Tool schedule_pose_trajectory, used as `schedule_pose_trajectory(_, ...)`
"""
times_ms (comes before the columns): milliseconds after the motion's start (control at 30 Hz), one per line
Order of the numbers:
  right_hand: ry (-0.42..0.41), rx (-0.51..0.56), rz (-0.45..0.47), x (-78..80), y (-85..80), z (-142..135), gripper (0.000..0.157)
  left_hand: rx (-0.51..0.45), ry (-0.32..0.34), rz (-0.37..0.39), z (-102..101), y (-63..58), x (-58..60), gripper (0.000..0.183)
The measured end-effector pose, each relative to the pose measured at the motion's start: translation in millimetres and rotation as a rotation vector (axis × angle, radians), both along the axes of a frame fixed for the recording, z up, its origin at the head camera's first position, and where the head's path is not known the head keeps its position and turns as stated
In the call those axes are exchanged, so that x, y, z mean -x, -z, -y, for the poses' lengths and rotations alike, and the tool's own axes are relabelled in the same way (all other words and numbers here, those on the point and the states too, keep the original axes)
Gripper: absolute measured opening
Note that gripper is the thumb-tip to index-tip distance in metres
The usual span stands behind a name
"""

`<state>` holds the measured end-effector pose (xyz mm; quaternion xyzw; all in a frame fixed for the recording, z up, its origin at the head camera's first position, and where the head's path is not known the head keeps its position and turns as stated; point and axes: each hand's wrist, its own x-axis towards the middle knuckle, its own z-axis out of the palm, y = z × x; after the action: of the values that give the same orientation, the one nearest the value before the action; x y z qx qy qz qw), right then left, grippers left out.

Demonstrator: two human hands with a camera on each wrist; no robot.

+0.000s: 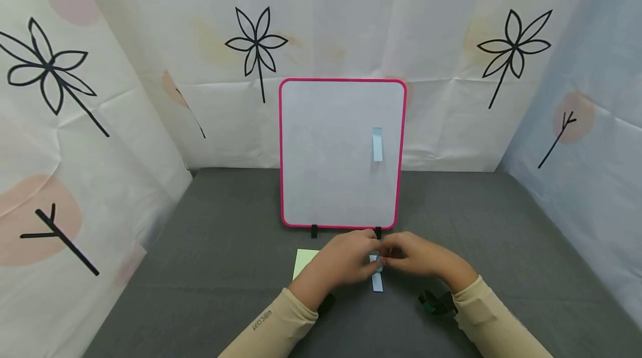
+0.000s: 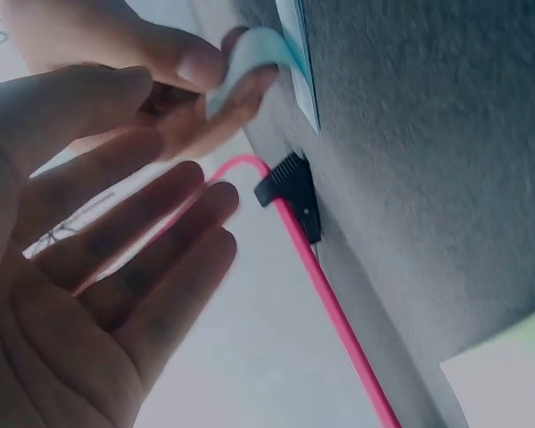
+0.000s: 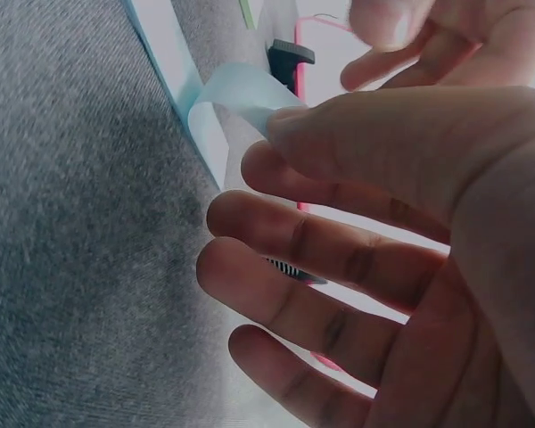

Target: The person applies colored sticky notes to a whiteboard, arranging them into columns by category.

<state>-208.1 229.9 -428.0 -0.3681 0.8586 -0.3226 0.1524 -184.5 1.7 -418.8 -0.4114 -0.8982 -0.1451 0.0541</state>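
A light blue paper strip (image 1: 377, 282) lies on the grey table in front of the whiteboard, and a thin pale blue strip (image 3: 241, 89) curls up off it. The right hand (image 1: 418, 255) pinches the end of that curled strip between thumb and index finger, its other fingers loosely extended. Close beside it, the left hand (image 1: 346, 257) has relaxed fingers; in the left wrist view its palm (image 2: 53, 357) shows nothing held. Another light blue strip (image 1: 377, 146) hangs on the right side of the whiteboard (image 1: 331, 157).
The pink-framed whiteboard stands upright on black feet (image 1: 314, 231) at the back of the table (image 1: 225, 269). A pale green paper sheet (image 1: 303, 260) lies partly behind the left hand. Patterned white cloth (image 1: 331, 23) encloses the back and sides.
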Motion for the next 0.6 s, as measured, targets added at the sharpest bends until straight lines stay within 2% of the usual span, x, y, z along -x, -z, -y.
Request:
schedule_pose_trajectory(100,0.000,0.020,0.006,0.9,2.1,-0.7,0.007,-0.006,0.041,-0.018,-3.6,-1.7,-3.2,0.004)
schedule_pose_trajectory(233,-0.009,0.020,0.007,2.8,3.9,-2.3,0.009,0.046,0.074,-0.003,-8.1,-2.7,-6.7,0.006)
schedule_pose_trajectory(400,-0.019,0.014,0.000,4.6,5.5,-5.6,0.009,0.116,0.095,0.028,-12.6,2.1,-7.8,0.006)
schedule_pose_trajectory(600,-0.019,0.015,0.000,5.5,6.6,-7.1,0.012,0.143,0.114,0.031,-14.7,7.5,-9.3,0.005)
